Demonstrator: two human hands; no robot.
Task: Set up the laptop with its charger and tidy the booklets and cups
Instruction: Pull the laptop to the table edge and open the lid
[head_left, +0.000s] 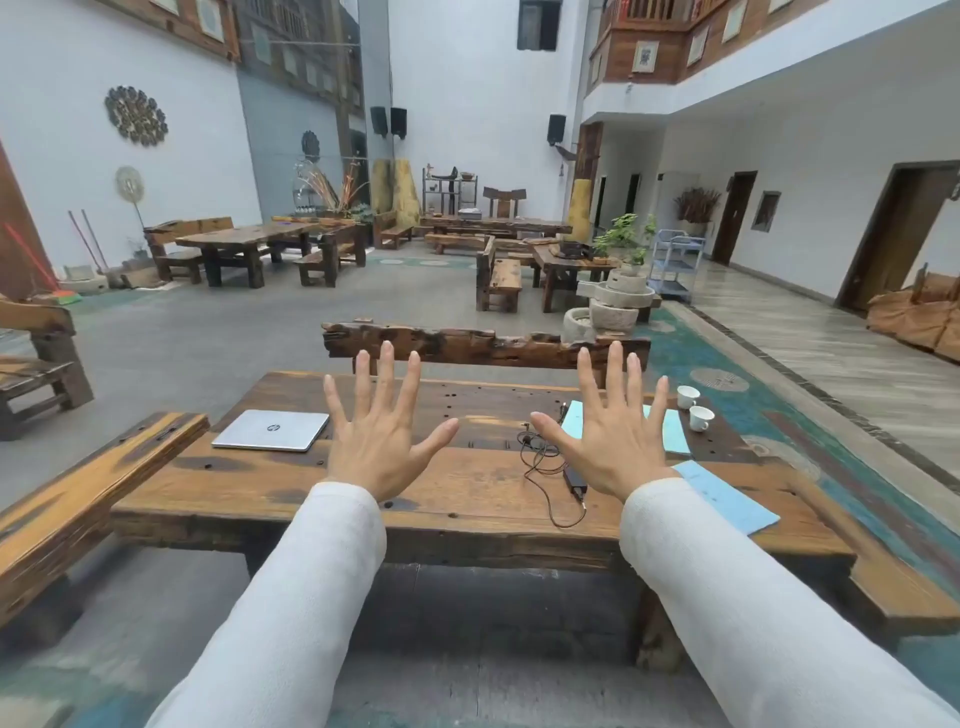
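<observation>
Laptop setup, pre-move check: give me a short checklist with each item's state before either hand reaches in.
1. Left hand free, fingers spread: ok.
2. Right hand free: ok.
3. Laptop on the table, reachable: ok, lid closed.
4. Charger connected to the laptop: not ok, lying apart, cable loose.
5. Booklets stacked: not ok, two lie apart.
6. Cups upright: ok; contents: cannot tell.

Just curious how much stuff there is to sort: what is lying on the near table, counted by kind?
Laptop, closed: 1
Charger with its cable: 1
Light blue booklets: 2
White cups: 2
Total: 6
</observation>
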